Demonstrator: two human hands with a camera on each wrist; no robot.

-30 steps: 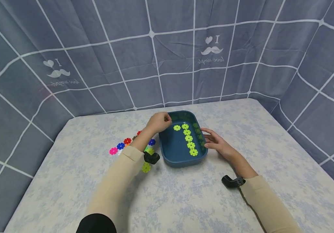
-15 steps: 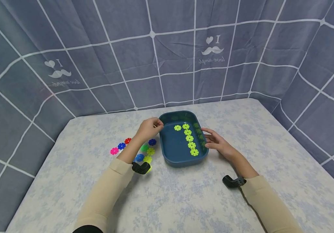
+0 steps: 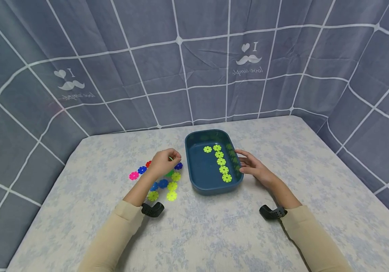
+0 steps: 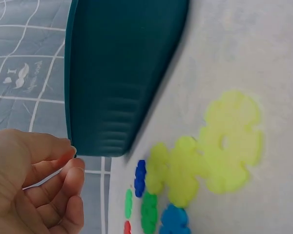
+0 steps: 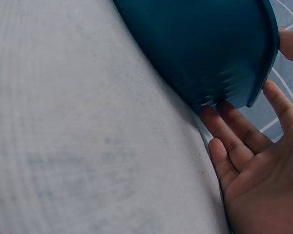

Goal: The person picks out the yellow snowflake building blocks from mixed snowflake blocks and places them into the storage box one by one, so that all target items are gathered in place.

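Observation:
My left hand is over the loose flower-shaped plastic discs, left of a dark blue plastic bin. Its fingers are loosely bent with the tips close together, and I see nothing held between them. The left wrist view shows the fingertips in front of the bin's lower corner. My right hand rests against the bin's right side, fingers extended; the right wrist view shows fingertips touching its outer wall and rim. Inside the bin, a column of several yellow-green discs lies along the right, with a single yellow-green disc beside its top.
Several discs lie loose on the table: a pink disc, blue discs, a dark blue disc and yellow-green discs. My left hand and forearm hide some. A grey-blue checked curtain hangs behind.
My left hand has moved from the bin's left rim, leftward and nearer, to over the loose discs. My right hand stays at the bin, and the discs inside look unchanged.

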